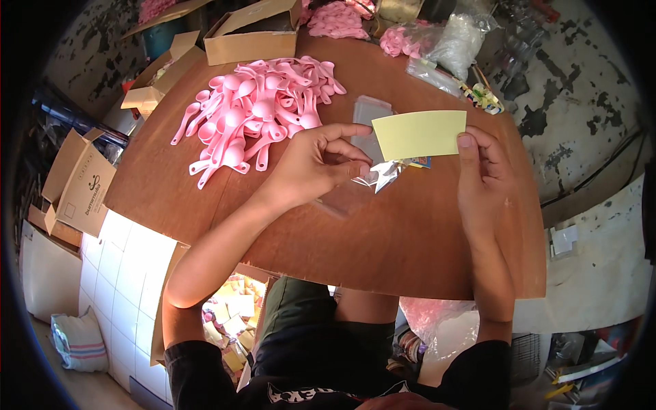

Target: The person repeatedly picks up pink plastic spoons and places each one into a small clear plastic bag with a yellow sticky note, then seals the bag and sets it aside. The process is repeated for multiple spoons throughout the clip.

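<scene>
My right hand (482,174) pinches the right end of a pale yellow paper card (419,134) and holds it flat above the brown table (383,239). My left hand (318,164) grips a small clear plastic bag (383,174) at the card's lower left corner, its fingers closed on the crinkled film. A heap of pink plastic spoons (256,113) lies on the table just left of my left hand. A stack of clear empty bags (369,116) rests behind the card.
Open cardboard boxes (253,34) stand at the table's far edge, another carton (78,181) sits on the floor at left. Bags of pink pieces (335,19) and clear bags (454,37) lie at the back. A box of yellow cards (232,314) sits below the table near my lap.
</scene>
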Tool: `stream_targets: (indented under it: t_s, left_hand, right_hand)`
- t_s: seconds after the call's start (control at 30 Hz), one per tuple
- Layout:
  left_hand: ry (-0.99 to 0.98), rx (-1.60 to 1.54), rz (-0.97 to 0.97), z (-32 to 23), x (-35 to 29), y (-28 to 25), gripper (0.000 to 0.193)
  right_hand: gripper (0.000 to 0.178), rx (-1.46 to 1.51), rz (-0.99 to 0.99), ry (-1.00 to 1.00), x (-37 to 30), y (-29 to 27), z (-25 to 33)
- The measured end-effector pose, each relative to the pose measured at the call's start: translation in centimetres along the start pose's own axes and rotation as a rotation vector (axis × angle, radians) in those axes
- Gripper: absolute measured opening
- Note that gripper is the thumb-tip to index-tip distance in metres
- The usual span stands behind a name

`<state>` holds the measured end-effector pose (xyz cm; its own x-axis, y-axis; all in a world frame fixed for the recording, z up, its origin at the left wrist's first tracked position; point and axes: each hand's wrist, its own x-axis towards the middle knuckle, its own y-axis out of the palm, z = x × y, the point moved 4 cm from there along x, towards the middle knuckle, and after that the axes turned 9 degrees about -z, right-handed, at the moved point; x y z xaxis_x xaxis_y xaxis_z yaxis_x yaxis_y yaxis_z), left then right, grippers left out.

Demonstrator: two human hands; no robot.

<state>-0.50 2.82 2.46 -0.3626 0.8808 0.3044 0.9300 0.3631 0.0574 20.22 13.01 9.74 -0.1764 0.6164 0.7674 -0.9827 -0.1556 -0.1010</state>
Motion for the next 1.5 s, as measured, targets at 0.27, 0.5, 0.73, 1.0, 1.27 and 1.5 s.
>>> stream_targets:
  t_s: [0.27, 0.5, 0.73, 1.0, 1.27, 1.5]
  left_hand:
    - [0.038, 0.114, -0.004, -1.0, -0.2, 0.0, 0.049]
    - [0.054, 0.067, 0.007, -1.4, -0.7, 1.0, 0.043]
    - [0.326, 0.118, -0.096, -3.5, -1.5, 1.9, 0.027]
    - [0.396, 0.282, -0.091, -5.2, -2.5, 3.2, 0.024]
    - [0.346, 0.124, -0.085, -5.0, -3.1, 4.5, 0.028]
    - [0.218, 0.392, -0.009, -5.6, -6.9, 3.1, 0.044]
  right_hand:
    - [0.014, -0.118, 0.286, -0.004, 0.4, 0.7, -1.0]
    - [0.012, -0.080, 0.377, 0.058, -0.1, 1.4, 0.6]
    - [0.015, -0.049, 0.585, -0.121, -0.9, 2.5, 3.3]
    - [0.020, 0.150, 0.754, 0.366, -0.8, 2.0, 3.4]
    - [0.016, 0.052, 0.989, 0.303, -1.2, 2.3, 2.4]
    - [0.016, 0.117, 0.942, 0.439, -2.3, 2.9, 2.7]
